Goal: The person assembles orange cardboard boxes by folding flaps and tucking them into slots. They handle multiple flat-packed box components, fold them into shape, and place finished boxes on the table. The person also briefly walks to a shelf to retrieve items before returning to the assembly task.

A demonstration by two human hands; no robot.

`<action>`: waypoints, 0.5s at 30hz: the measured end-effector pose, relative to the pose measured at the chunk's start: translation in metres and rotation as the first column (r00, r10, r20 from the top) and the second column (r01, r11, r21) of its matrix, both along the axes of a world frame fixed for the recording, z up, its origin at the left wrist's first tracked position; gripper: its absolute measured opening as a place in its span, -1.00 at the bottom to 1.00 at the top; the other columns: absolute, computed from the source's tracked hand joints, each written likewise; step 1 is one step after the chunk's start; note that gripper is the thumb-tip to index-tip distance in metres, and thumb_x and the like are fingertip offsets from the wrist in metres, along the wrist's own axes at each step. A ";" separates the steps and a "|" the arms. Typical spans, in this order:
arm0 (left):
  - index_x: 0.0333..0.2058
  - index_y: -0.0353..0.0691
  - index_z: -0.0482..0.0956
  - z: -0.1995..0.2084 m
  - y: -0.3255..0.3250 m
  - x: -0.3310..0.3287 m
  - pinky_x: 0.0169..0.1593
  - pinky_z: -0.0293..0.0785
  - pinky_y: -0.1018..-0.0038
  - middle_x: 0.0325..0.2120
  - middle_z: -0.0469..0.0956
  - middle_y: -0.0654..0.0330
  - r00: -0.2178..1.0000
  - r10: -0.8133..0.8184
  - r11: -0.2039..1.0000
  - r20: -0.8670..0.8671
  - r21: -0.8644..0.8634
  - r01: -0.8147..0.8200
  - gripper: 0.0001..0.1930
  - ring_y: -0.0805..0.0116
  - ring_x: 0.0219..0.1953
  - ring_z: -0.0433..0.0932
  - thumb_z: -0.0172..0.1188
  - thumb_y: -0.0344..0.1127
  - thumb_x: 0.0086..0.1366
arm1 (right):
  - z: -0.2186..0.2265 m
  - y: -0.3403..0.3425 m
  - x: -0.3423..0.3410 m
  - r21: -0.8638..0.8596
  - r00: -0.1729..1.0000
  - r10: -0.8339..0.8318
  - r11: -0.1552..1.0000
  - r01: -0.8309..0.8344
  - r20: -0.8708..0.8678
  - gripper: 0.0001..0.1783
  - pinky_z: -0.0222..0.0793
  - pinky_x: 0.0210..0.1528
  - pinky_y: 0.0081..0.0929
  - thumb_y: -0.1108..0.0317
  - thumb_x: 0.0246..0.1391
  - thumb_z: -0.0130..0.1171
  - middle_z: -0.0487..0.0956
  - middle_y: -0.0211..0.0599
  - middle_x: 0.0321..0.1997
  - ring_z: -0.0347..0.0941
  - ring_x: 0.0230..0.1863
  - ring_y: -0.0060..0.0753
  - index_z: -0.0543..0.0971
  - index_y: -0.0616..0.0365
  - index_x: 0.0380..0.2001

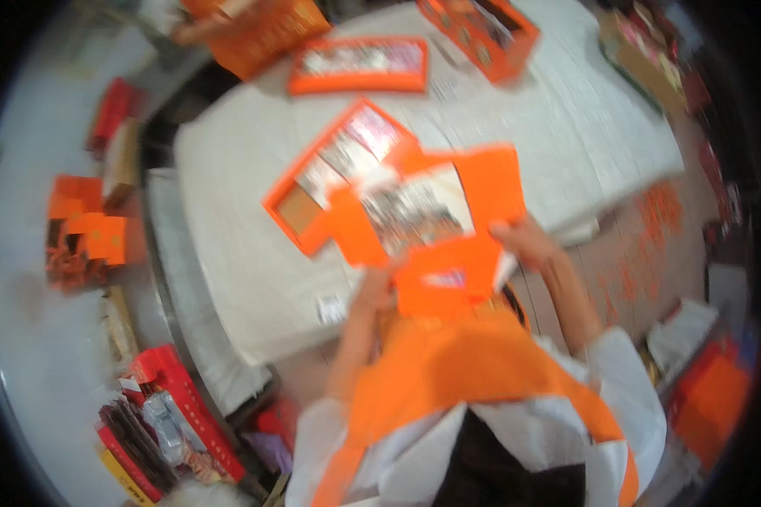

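Note:
In front of my body I hold an orange gift box with its flaps spread outward. Printed packets in silver and white fill its middle, blurred by motion. My right hand is closed on the box's right edge, near the front flap. At the lower left corner my left hand grips the box too, its fingers partly hidden by the flap. Just beyond, a shallow orange tray with several pink and silver packets lies tilted on the white-covered table, partly behind the box I hold.
Farther back are a filled orange tray and an open orange box. A co-worker's hand touches a large orange carton. More orange boxes and a red box of packets stand left. Orange scraps litter the right floor.

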State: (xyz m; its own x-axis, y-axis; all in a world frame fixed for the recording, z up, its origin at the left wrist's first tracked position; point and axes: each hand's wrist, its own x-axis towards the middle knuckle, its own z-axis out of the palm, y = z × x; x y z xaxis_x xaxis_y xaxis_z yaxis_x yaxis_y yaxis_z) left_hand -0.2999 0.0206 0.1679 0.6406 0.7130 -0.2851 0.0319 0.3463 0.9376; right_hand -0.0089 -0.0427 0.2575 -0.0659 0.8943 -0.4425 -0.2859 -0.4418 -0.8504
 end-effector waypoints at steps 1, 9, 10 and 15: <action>0.10 -0.24 0.33 -0.001 -0.004 0.005 0.07 0.38 0.29 0.02 0.41 0.15 0.994 0.008 0.979 -0.105 0.205 0.014 -0.51 0.21 0.01 0.42 0.16 -0.26 0.20 | 0.003 0.001 -0.002 0.010 0.997 -0.079 0.997 0.079 -0.020 -0.51 0.35 0.00 -0.46 0.29 0.05 0.15 0.47 -0.36 -0.02 0.39 -0.02 -0.52 0.37 0.25 0.05; 0.17 -0.23 0.18 0.026 -0.014 0.040 0.07 0.39 0.32 0.04 0.37 0.14 0.897 0.334 0.896 0.288 -0.392 -0.208 -0.38 0.29 0.01 0.41 0.23 -0.33 0.17 | 0.029 0.008 0.008 0.669 0.350 -0.574 0.683 -0.295 0.740 -0.69 0.34 -0.20 -0.37 0.49 -0.12 0.22 0.47 -0.15 -0.26 0.40 -0.18 -0.16 0.46 0.22 -0.23; 0.13 -0.26 0.22 0.032 -0.015 0.039 0.04 0.42 0.34 0.00 0.39 0.14 0.907 0.317 0.895 0.277 -0.403 -0.190 -0.42 0.29 -0.02 0.43 0.23 -0.34 0.16 | 0.029 0.012 0.004 0.597 0.341 -0.495 0.718 -0.357 0.799 -0.74 0.34 -0.23 -0.35 0.48 -0.12 0.22 0.46 -0.16 -0.32 0.39 -0.21 -0.13 0.46 0.21 -0.29; -0.01 -0.34 0.37 0.041 -0.019 0.045 -0.11 0.52 0.40 -0.14 0.49 0.12 0.923 0.326 0.871 0.205 -0.445 -0.208 -0.57 0.32 -0.16 0.52 0.22 -0.39 0.15 | 0.026 0.040 -0.004 0.403 0.278 -0.298 0.763 -0.505 0.913 -0.87 0.33 -0.28 -0.26 0.44 -0.08 0.18 0.42 -0.18 -0.44 0.37 -0.29 -0.07 0.42 0.18 -0.48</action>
State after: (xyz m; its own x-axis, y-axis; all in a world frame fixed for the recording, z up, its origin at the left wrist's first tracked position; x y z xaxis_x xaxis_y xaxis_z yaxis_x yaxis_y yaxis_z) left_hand -0.2549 0.0020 0.2089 0.5350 0.7246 -0.4344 -0.3465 0.6572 0.6694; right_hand -0.0129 -0.0024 0.2839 -0.1082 0.9560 0.2727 0.8382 0.2352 -0.4920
